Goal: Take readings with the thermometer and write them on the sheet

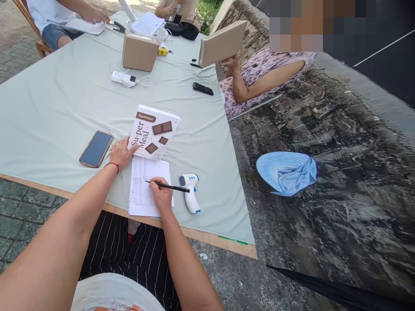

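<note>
My left hand (120, 152) grips the lower left edge of a white "Su-per Meal" box (155, 129), its thumb on the printed front. The box stands over the top end of a stack of white paper sheets (152, 203) covered with small print. In my right hand (161, 196) is a black pen (175, 188), its tip close to the top sheet; I cannot tell whether it touches. A white and blue infrared thermometer (191, 192) lies just right of the paper. Left of my left hand lies a smartphone (96, 149) in a brown case.
Farther up the table (58, 116) are a cardboard box (140, 52), a white corded device (123, 79), a black phone (202, 88) and a yellow tape measure (163, 51). A person at right holds a flat carton (223, 43). A blue hat (287, 172) lies beyond the table's right edge.
</note>
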Motion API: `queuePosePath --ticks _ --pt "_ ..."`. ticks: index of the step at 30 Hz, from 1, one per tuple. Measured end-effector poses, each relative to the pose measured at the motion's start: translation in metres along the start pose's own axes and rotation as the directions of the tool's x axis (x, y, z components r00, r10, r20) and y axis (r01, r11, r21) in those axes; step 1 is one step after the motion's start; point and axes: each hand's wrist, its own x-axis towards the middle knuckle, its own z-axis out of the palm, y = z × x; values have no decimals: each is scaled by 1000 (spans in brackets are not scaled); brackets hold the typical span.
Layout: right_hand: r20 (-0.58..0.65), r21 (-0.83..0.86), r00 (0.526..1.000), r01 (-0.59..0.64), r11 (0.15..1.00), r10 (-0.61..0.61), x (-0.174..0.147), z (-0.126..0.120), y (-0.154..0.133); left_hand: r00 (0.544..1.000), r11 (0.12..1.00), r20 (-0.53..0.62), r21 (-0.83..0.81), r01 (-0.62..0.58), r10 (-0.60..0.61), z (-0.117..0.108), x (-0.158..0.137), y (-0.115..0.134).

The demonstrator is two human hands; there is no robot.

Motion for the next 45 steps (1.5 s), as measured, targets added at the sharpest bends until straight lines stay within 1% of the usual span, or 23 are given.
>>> queuePosePath --ticks 4,6,16,32,45 --pt "-77 -46 997 -22 999 19 -2 5 2 1000 1000 6 3 6 -6 0 1 1" --pt "-93 -66 995 -29 997 23 -3 5 3 1000 1000 13 3 12 -12 0 0 2" --pt "-45 -108 999 -7 994 2 -3 5 8 1000 1000 18 6 -1 0 -3 -2 3" --pt "-28 -166 999 20 986 -25 -3 5 12 1000 1000 20 16 -1 1 -5 -3 7" --pt "-49 -118 999 -23 993 17 -2 4 8 1000 1000 21 -3 22 -22 -4 -3 6"
